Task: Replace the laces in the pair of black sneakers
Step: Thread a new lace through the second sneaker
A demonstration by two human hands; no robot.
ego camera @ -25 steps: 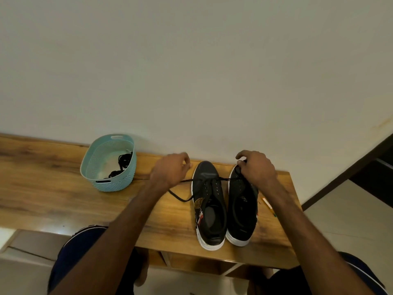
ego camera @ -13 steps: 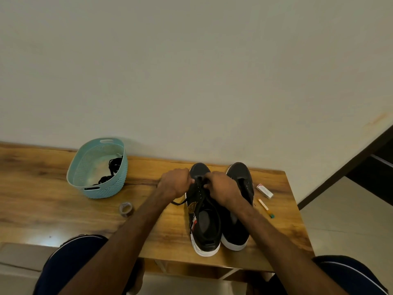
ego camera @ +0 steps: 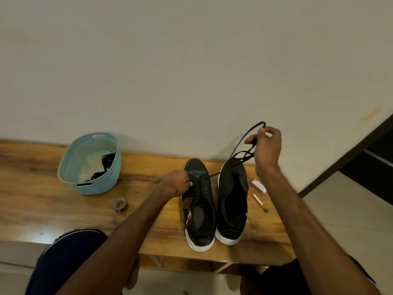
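While the left hand (ego camera: 175,183) pinches the lace (ego camera: 240,142) low against the front eyelets of the left sneaker (ego camera: 200,211), the right hand (ego camera: 266,149) is lifted well above the table (ego camera: 32,188), its fingers curled round the far stretch of the same lace, which loops over its knuckles and runs down and across toward the left hand. Just below and inside the right hand stands the right sneaker (ego camera: 232,201), touching its partner, and its eyelets look bare. On the left sneaker the lace seems to pass only through the holes nearest the toe, so I judge the job to be far from done: one shoe barely threaded (or nearly unthreaded, I cannot tell which) and the other with no lace at all. Well out beyond the left hand sits a basket (ego camera: 70,167) with more black laces (ego camera: 105,165) inside; whether those are the old ones or the spares is unclear. A roll of tape (ego camera: 120,205) lies near the left forearm, and a small box (ego camera: 258,185) and a pen (ego camera: 260,202) lie under the right wrist. Most of the threading, on both shoes, looks still to come
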